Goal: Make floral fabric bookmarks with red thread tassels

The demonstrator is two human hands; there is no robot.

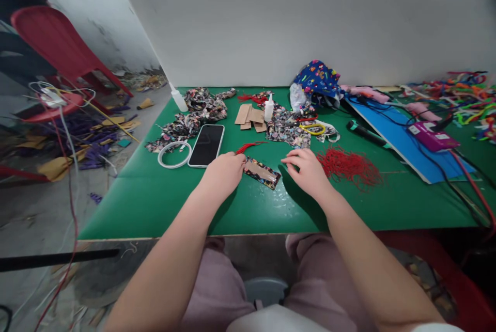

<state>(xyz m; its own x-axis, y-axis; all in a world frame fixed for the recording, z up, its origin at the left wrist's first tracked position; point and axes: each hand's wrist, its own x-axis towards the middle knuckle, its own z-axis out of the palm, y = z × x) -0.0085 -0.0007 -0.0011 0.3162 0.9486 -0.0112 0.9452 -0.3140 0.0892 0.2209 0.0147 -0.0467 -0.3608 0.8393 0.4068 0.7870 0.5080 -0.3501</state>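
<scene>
My left hand is closed on the left end of a small cardboard strip edged with dark floral fabric. The strip lies low over the green table, brown side up, with a shiny patch near its right end. A red tassel sticks out just above my left fingertips. To the right of the strip, my right hand is held apart from it, fingers bent and slightly spread, with nothing visible in them. Beside my right hand lies a pile of red cords.
A phone, a tape roll and floral fabric lie left. Brown card pieces, a white glue bottle and yellow-handled scissors lie behind. A blue board with cables and a purple box is right.
</scene>
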